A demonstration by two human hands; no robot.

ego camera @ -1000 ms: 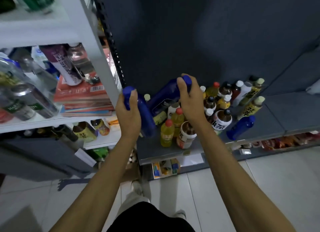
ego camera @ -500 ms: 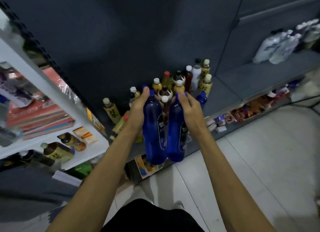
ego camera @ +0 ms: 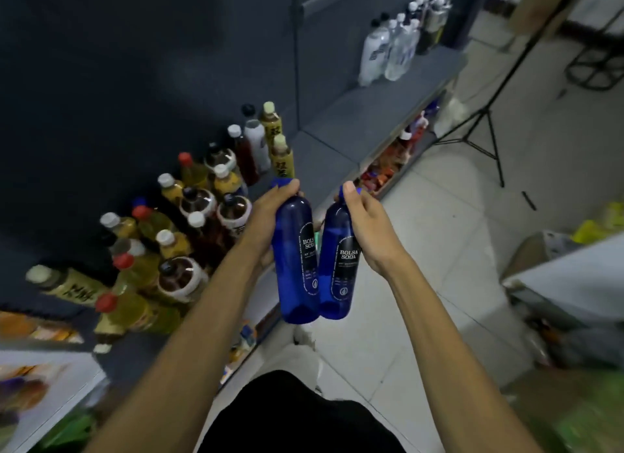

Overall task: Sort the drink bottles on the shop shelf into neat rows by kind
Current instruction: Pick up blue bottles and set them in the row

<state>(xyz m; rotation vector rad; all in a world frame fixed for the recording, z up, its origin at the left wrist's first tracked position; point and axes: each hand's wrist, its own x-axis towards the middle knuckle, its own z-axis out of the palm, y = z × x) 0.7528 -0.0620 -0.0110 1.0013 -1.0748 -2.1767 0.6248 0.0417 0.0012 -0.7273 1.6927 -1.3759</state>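
1. The left hand (ego camera: 266, 212) grips the neck of one blue soda bottle (ego camera: 296, 260), fingers curled over its shoulder so the cap is mostly covered; only a sliver of blue shows above the knuckles
2. The right hand (ego camera: 366, 223) grips the neck of a second blue soda bottle (ego camera: 339, 266), thumb across the top; its cap is likewise almost hidden
3. Both bottles hang upright in the air, out past the front edge of the grey shelf (ego camera: 324, 155), their lower bodies touching or nearly so; I cannot tell which
4. On the grey shelf, left of the held bottles, stands a mixed cluster of drink bottles (ego camera: 189, 216): yellow drinks with red caps, brown ones with black caps, white-capped ones. Those nearest the left edge are blurred and their labels unreadable
5. At the far end of the grey shelf stands a group of clear and pale bottles (ego camera: 398, 40), small and hard to tell apart
6. Below the grey shelf, packets show only as smeared red and orange colour
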